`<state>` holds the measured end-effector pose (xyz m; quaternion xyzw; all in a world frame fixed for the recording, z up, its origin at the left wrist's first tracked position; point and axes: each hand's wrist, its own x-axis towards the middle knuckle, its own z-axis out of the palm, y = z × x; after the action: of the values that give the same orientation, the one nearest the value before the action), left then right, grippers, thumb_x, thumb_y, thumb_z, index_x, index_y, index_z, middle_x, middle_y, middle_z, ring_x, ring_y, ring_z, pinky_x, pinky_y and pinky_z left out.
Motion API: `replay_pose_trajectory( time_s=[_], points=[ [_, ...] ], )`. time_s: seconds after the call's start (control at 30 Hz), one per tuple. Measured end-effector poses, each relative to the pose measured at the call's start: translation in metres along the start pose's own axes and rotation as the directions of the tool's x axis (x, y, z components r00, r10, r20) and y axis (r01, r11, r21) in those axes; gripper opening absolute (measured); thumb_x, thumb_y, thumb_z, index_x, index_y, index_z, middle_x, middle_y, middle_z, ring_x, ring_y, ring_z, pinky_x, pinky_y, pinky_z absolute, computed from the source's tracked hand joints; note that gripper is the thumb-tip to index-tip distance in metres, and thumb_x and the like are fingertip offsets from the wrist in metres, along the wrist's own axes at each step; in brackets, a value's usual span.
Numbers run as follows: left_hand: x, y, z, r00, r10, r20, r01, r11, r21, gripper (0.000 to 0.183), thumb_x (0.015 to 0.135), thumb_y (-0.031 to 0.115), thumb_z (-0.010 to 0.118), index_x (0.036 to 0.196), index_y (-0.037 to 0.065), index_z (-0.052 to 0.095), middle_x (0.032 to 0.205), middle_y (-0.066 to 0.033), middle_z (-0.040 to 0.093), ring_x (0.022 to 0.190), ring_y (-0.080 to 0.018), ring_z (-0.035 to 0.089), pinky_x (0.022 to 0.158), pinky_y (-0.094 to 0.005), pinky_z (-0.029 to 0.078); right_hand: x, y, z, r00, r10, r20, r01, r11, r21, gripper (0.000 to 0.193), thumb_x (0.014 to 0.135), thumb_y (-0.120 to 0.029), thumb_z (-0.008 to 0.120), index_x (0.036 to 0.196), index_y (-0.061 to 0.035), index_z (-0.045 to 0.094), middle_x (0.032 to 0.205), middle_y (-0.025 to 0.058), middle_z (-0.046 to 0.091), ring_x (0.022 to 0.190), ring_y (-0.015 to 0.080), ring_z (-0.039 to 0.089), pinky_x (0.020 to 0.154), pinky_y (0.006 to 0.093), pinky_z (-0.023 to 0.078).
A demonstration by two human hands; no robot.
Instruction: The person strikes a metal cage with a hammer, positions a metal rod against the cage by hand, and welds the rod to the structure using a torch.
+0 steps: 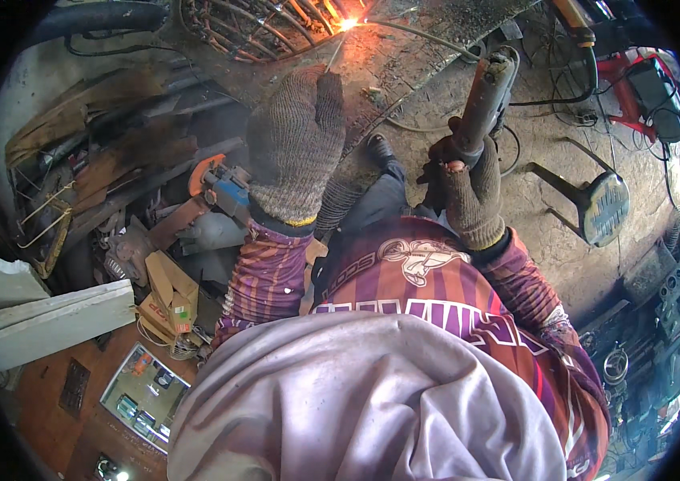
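My right hand (pixel 474 196), in a worn knit glove with a bare fingertip showing, is closed around the handle of a welding electrode holder (pixel 490 100). From its jaw a thin electrode (pixel 428 38) runs left to a bright arc (pixel 348 24). My left hand (pixel 296 144), also gloved, is nearer the arc, fingers pressed together on a thin metal rod (pixel 335 56) pointing up at the glow. The arc burns at the lower right edge of a round frame of curved metal bars (pixel 264 28). Glare hides the exact joint.
Left of my left forearm lies an angle grinder (pixel 228 188) with an orange guard, beside piled scrap metal (pixel 107 168), a cardboard box (pixel 167 297) and white panels (pixel 55 321). Rightward are a small metal stool (pixel 604 208), cables and a machine (pixel 654 96) on a red stool (pixel 624 96).
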<state>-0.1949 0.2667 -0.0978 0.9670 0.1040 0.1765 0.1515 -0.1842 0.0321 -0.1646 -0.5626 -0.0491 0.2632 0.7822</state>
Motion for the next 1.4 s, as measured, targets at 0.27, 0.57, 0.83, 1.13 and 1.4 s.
replay_pose_trajectory(
  time_s=[0.27, 0.57, 0.83, 1.13, 1.4],
  points=[
    [0.001, 0.000, 0.001, 1.000, -0.015, -0.013, 0.015, 0.999, -0.030, 0.017, 0.095, 0.020, 0.062, 0.096, 0.004, 0.069, 0.080, -0.0163, 0.069, 0.072, -0.0343, 0.070, 0.063, -0.0413, 0.055, 0.002, 0.010, -0.006, 1.000, -0.002, 0.001, 0.002, 0.997, -0.072, 0.070, 0.097, -0.037, 0.064, 0.145, 0.0011, 0.030, 0.106, 0.0115, 0.058, 0.086, 0.0182, 0.062, 0.075, 0.0352, 0.057],
    [0.001, -0.001, 0.000, 1.000, -0.020, -0.002, 0.020, 0.999, -0.041, 0.017, 0.095, 0.021, 0.063, 0.094, 0.004, 0.068, 0.080, -0.0161, 0.069, 0.072, -0.0353, 0.069, 0.061, -0.0421, 0.055, 0.004, 0.014, -0.005, 0.999, -0.034, 0.026, 0.038, 0.986, -0.160, 0.068, 0.098, -0.036, 0.061, 0.146, 0.0017, 0.029, 0.106, 0.0124, 0.058, 0.087, 0.0184, 0.062, 0.074, 0.0347, 0.057],
    [0.000, -0.001, -0.001, 0.998, -0.048, 0.036, 0.048, 0.999, -0.013, 0.019, 0.095, 0.021, 0.062, 0.088, 0.004, 0.067, 0.073, -0.0169, 0.065, 0.065, -0.0364, 0.066, 0.057, -0.0422, 0.052, 0.006, 0.005, 0.000, 1.000, -0.005, 0.028, 0.010, 0.986, -0.168, 0.065, 0.100, -0.035, 0.059, 0.144, 0.0028, 0.031, 0.105, 0.0123, 0.059, 0.086, 0.0181, 0.062, 0.073, 0.0340, 0.057],
    [-0.020, -0.022, 0.016, 0.998, 0.026, 0.063, -0.032, 0.996, 0.085, 0.028, 0.092, 0.027, 0.063, 0.109, 0.005, 0.066, 0.110, -0.0144, 0.066, 0.099, -0.0299, 0.065, 0.080, -0.0474, 0.052, 0.010, 0.009, -0.002, 0.964, -0.261, 0.059, 0.257, 0.846, -0.467, 0.041, 0.098, -0.026, 0.059, 0.127, 0.0010, 0.052, 0.104, 0.0073, 0.059, 0.092, 0.0209, 0.059, 0.083, 0.0351, 0.050],
    [0.000, -0.005, 0.002, 0.990, -0.107, 0.094, 0.125, 0.969, -0.213, 0.018, 0.095, 0.020, 0.062, 0.093, 0.003, 0.066, 0.080, -0.0171, 0.065, 0.075, -0.0351, 0.066, 0.065, -0.0430, 0.052, 0.005, -0.003, 0.004, 0.997, -0.073, -0.011, 0.073, 0.997, -0.040, 0.068, 0.095, -0.041, 0.065, 0.143, -0.0019, 0.038, 0.108, 0.0048, 0.059, 0.098, 0.0115, 0.058, 0.085, 0.0291, 0.050]
  ],
)
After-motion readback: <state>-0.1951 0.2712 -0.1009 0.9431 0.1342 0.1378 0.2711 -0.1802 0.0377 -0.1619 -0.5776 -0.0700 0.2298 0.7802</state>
